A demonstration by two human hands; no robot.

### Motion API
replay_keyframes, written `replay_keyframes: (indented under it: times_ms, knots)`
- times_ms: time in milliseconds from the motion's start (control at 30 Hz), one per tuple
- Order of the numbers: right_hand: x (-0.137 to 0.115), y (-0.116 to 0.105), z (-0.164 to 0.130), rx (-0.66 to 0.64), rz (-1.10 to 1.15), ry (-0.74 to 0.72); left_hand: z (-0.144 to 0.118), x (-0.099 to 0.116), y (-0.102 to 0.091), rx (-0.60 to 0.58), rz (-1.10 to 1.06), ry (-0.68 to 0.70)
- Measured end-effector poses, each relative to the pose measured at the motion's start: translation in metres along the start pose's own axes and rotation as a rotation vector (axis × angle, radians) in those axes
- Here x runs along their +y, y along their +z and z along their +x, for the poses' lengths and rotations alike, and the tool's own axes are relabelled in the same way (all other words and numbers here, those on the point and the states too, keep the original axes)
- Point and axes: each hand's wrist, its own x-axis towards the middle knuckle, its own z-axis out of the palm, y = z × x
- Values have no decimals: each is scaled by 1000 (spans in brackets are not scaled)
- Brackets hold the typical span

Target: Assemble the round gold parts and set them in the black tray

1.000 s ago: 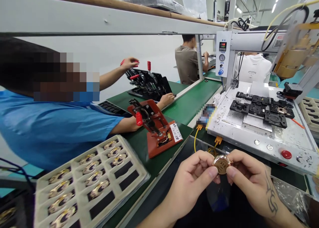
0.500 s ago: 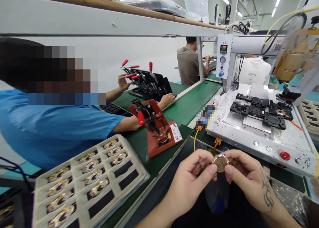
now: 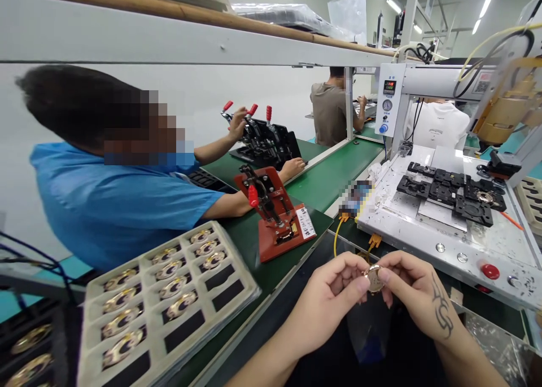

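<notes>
Fingers of both hands pinch one small round gold-coloured disc (image 3: 374, 278) by its rim: left hand (image 3: 334, 305) on its left side, right hand (image 3: 417, 297) on its right. It is held in the air over the near edge of the worktop (image 3: 326, 178), in front of the white machine base (image 3: 444, 234). I judge the step is checking or turning the disc. The next move probably needs a one-hand grip, without dropping it.

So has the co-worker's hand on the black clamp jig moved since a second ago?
Yes: the co-worker's hand now grips the levers on the black jig; earlier it was raised left of them.
</notes>
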Motion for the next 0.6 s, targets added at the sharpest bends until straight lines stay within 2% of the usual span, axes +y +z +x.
replay_keyframes:
  times_ms: [133, 267, 333, 467, 533, 600]
  knots:
    - [20, 8, 4, 15, 195, -30, -4, -18, 4, 44, -145, 64]
    - [35, 14, 7, -35, 287, -33, -8, -24, 2, 106, -127, 91]
    - [37, 16, 6, -61, 235, -17, -14, -19, 0, 145, -63, 116]
    - [45, 15, -2, -170, -25, 22, -39, -7, -10, 230, 145, 163]
    - [57, 13, -5, -215, -126, 59, -58, -2, -24, 300, 246, 169]
    - [73, 10, -8, -232, -184, 101, -85, 5, -48, 448, 444, 156]
